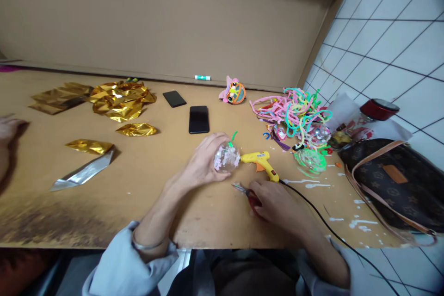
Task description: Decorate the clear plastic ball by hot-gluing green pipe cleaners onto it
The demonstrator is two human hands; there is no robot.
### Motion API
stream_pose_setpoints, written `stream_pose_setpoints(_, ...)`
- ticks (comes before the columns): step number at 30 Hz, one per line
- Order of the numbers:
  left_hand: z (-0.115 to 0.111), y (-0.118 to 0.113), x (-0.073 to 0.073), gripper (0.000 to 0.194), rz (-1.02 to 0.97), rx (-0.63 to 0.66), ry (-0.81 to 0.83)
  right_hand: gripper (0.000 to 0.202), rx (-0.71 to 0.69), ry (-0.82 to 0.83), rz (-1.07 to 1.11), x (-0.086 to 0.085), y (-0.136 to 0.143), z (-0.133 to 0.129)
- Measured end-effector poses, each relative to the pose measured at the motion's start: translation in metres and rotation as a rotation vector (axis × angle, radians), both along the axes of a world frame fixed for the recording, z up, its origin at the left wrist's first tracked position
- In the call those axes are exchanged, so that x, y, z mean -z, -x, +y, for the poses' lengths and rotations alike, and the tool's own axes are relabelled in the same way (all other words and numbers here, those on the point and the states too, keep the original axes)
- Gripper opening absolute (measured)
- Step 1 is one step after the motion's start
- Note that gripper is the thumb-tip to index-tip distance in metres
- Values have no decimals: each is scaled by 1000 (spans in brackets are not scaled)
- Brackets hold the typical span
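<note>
My left hand (204,159) is wrapped round a clear ball (227,159) dotted with pink bits. A short green stem (233,137) sticks up from the ball's top. In my right hand (274,201) are small red-handled scissors (254,202), their metal tips pointing left, just below the ball and apart from it. A yellow glue gun (262,161) with an orange trigger lies on the table between my hands, its nozzle at the ball's right side. My right fingers partly hide the scissors' handles.
Pink, green and yellow fuzzy stems (291,113) pile up behind right, near a green-streaked clear ball (312,161). A brown handbag (391,180) sits at right. Two phones (199,120), gold foil (120,99) and a decorated ball (236,92) lie farther back. Another person's hand (9,129) shows left.
</note>
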State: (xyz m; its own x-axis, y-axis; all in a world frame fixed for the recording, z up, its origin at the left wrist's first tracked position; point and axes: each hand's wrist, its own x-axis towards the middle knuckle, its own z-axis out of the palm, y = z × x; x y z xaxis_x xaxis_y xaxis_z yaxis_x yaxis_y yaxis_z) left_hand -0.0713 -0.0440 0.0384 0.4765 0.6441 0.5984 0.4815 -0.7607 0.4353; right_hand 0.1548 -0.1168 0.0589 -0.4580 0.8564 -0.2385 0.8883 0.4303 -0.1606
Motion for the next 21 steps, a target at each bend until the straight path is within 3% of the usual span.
stream_pose_setpoints(6,4,3,1,73,-53,-136,-40,14,-160,-57,72,3,3,10)
stream_pose_setpoints(8,7,5,3,74,-85,-176,-77,12,-56,-196,28,1,0,18)
stream_pose_setpoints(9,8,6,4,74,-93,-195,-94,10,60,-307,-21,0,-2,23)
stream_pose_setpoints(10,9,7,5,75,-96,-214,-106,15,190,-440,-67,0,-5,29)
stream_pose_setpoints(12,10,8,6,76,-94,-251,-116,36,312,-570,-142,5,-10,42)
stream_pose_setpoints(15,11,7,6,75,-99,-274,-107,52,361,-509,-177,19,-15,56)
stream_pose_setpoints(21,9,4,6,74,-109,-231,-104,30,430,-426,-18,35,-20,67)
